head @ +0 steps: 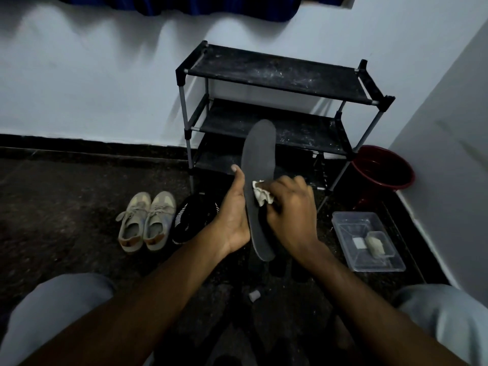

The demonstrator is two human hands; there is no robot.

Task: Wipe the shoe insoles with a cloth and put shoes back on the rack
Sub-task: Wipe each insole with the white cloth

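A long dark grey insole [258, 157] stands nearly upright in front of me. My left hand [233, 215] holds its left edge, thumb up along the side. My right hand [290, 207] grips a small crumpled pale cloth [261, 195] and presses it against the middle of the insole. A pair of beige sneakers [146, 220] sits on the floor to the left. A black shoe with white stripes [191, 220] lies beside them, partly behind my left wrist. The black three-shelf shoe rack [280, 72] stands against the wall with bare dusty shelves.
A clear plastic tray [351, 231] with a pale cloth and a small block lies on the floor at right. A dark red bucket [383, 170] sits in the corner by the rack. A small grey cap [254, 295] lies between my knees. The floor is dark stone.
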